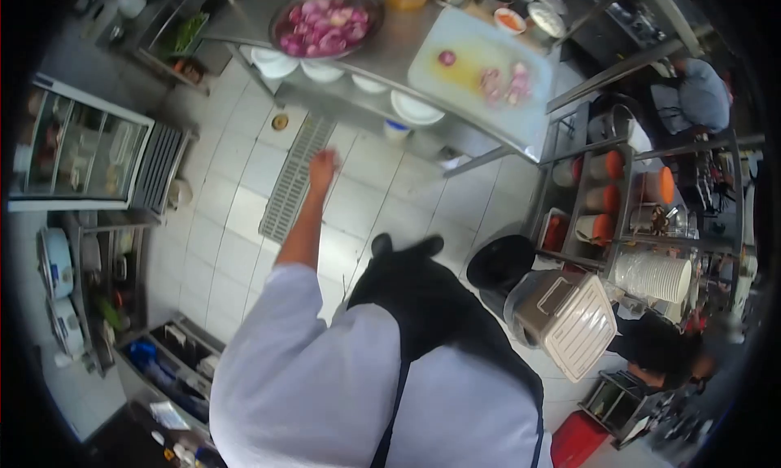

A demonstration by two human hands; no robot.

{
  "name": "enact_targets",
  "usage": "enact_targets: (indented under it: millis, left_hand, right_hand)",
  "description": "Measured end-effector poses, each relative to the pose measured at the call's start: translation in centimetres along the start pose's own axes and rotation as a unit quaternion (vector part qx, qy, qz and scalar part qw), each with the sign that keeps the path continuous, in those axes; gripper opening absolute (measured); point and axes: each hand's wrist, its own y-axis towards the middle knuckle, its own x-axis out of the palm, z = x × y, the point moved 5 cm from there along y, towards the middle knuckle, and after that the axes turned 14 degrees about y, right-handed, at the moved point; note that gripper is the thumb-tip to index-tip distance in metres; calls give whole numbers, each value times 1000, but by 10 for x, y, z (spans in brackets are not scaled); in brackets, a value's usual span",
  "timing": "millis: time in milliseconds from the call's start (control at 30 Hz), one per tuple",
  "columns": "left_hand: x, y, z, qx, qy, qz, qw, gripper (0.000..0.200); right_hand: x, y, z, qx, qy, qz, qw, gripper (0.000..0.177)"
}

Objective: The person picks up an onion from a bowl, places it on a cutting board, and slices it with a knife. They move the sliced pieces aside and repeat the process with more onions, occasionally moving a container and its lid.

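Observation:
My left hand (324, 167) hangs over the tiled floor beside a metal drain grate (294, 179), away from the worktop. Its fingers look partly curled but are blurred, and I see no object in it. My right hand is out of view. Ahead, a steel worktop (399, 41) carries a metal bowl (278, 16) filled with peeled red onions (325, 27). To the right of the bowl lies a pale cutting board (439, 61), with one red onion (447, 58) and several onion pieces (514, 85) on its yellow-stained surface.
A glass-fronted display fridge (81, 146) stands at the left. On the right, a rack holds orange-lidded tubs (602, 199) and stacked white containers (651, 274). A black bin (500, 260) and a lidded beige box (573, 321) are near my right side. A person (700, 98) is at far right.

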Motion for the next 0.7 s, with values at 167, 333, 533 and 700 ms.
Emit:
enact_targets:
  millis: [167,333,533,700]
  left_hand:
    - [-29,81,117,-7,-19,-3,1000,29]
    - [-69,70,158,-13,-5,27,1000,29]
    - [-129,62,138,-85,-12,126,988,29]
    - [-156,108,128,-56,7,159,986,26]
  right_hand:
    - [24,14,32,59,-58,-48,995,24]
    - [44,81,44,68,-124,-71,987,23]
    - [74,210,-5,-7,-246,-81,966,22]
    - [16,256,-172,-183,-100,-143,968,21]
